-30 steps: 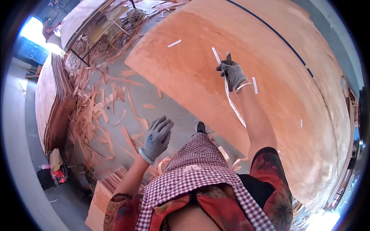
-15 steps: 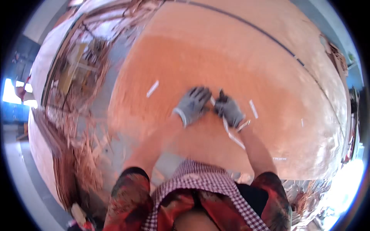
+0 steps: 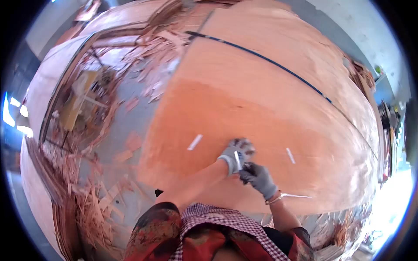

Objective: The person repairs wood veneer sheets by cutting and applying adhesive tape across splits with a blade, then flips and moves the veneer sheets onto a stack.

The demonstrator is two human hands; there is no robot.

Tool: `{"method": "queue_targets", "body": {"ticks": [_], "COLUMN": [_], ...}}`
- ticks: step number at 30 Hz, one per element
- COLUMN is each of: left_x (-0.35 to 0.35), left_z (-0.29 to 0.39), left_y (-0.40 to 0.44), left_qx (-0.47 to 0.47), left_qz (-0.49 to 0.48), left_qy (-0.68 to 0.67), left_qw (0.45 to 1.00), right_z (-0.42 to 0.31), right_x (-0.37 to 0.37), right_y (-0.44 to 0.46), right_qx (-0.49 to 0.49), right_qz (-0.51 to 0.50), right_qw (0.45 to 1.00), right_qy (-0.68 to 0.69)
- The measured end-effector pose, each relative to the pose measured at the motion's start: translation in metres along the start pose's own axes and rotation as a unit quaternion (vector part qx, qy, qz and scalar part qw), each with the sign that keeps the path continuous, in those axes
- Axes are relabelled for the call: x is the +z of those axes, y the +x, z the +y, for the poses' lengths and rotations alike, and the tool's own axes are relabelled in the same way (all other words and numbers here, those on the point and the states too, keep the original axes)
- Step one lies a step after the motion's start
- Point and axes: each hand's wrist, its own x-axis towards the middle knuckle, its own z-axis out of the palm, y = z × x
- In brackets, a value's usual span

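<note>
Two gloved hands over the orange veneer sheet (image 3: 226, 113): right hand (image 3: 249, 168) closed around white tape (image 3: 298, 196), its tail past the wrist; left hand (image 3: 247, 145) adjacent, finger spread too blurred to tell. Tape pieces (image 3: 194, 142) flank them, flat on the veneer.

Grey fabric work gloves (image 3: 262, 180), a pale bracelet (image 3: 274, 199), dark-red patterned short sleeves (image 3: 156, 228) and a maroon-and-white checked cloth apron (image 3: 217, 216) there.
</note>
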Motion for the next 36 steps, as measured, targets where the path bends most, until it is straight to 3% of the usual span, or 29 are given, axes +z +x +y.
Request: {"method": "queue_targets", "body": {"ticks": [2, 3, 4, 5, 6, 10, 13, 14, 18, 21, 22, 24, 25, 26, 27, 29, 30, 31, 33, 34, 36], "left_x": [-0.007, -0.017, -0.032, -0.046, -0.09, -0.149, -0.178, -0.186, -0.204, -0.227, -0.236, -0.258, -0.265, -0.277, -0.294, -0.332, -0.349, -0.359, -0.362, -0.352, -0.313], "left_z": [-0.022, -0.039, -0.059, -0.079, -0.091, -0.154, -0.199, -0.205, -0.266, -0.318, -0.342, -0.398, -0.434, -0.465, -0.492, -0.53, -0.552, -0.582, -0.604, -0.621, -0.666], "left_y": [-0.036, -0.065, -0.099, -0.136, -0.183, -0.327, -0.385, -0.388, -0.391, -0.365, -0.355, -0.336, -0.331, -0.327, -0.322, -0.312, -0.304, -0.294, -0.271, -0.26, -0.236], "left_qx": [0.057, 0.025, -0.003, -0.029, -0.207, -0.321, -0.339, -0.403, -0.372, -0.357, -0.351, -0.338, -0.331, -0.311, -0.292, -0.302, -0.294, -0.249, -0.316, -0.325, -0.323], "left_qz": [0.099, 0.092, 0.078, 0.06, -0.038, 0.1, 0.168, 0.22, 0.206, 0.242, 0.261, 0.302, 0.334, 0.373, 0.407, 0.446, 0.466, 0.482, 0.588, 0.541, 0.429], "left_qy": [-0.072, -0.19, -0.306, -0.418, -0.606, -0.753, -0.768, -0.727, -0.71, -0.732, -0.725, -0.707, -0.728, -0.709, -0.688, -0.596, -0.555, -0.574, -0.443, -0.378, -0.23], "left_qw": [0.991, 0.977, 0.949, 0.906, 0.767, 0.566, 0.517, 0.51, 0.561, 0.528, 0.532, 0.542, 0.498, 0.511, 0.525, 0.595, 0.623, 0.613, 0.598, 0.677, 0.812], "right_z": [-0.032, -0.047, -0.061, -0.075, -0.086, -0.139, -0.157, -0.158, -0.165, -0.164, -0.163, -0.178, -0.185, -0.153, -0.159, -0.157, -0.16, -0.161, -0.159, -0.168, -0.18], "right_x": [0.025, 0.046, 0.073, 0.101, 0.131, 0.269, 0.346, 0.366, 0.407, 0.412, 0.418, 0.406, 0.399, 0.409, 0.405, 0.393, 0.387, 0.379, 0.365, 0.353, 0.334], "right_y": [0.012, 0.018, 0.024, 0.03, 0.037, 0.073, 0.117, 0.13, 0.173, 0.214, 0.23, 0.249, 0.26, 0.289, 0.302, 0.332, 0.34, 0.349, 0.363, 0.363, 0.357], "right_qx": [-0.086, -0.127, -0.115, -0.099, -0.082, -0.105, -0.108, -0.102, -0.102, -0.031, -0.04, -0.011, 0.001, -0.102, -0.114, -0.145, -0.124, -0.107, -0.073, -0.103, -0.064], "right_qz": [0.037, 0.067, 0.056, 0.05, 0.045, -0.071, -0.14, -0.158, -0.101, -0.072, -0.052, -0.037, -0.034, 0.016, 0.065, 0.166, 0.186, 0.188, 0.189, 0.204, 0.212], "right_qw": [0.993, 0.984, 0.991, 0.993, 0.99, 0.986, 0.976, 0.972, 0.969, 0.985, 0.969, 0.978, 0.981, 0.975, 0.973, 0.975, 0.973, 0.97, 0.959, 0.959, 0.944], "right_qy": [-0.072, -0.1, -0.034, 0.033, 0.102, 0.105, 0.128, 0.142, 0.202, 0.154, 0.237, 0.205, 0.193, 0.197, 0.189, 0.034, 0.059, 0.107, 0.196, 0.168, 0.243]}}
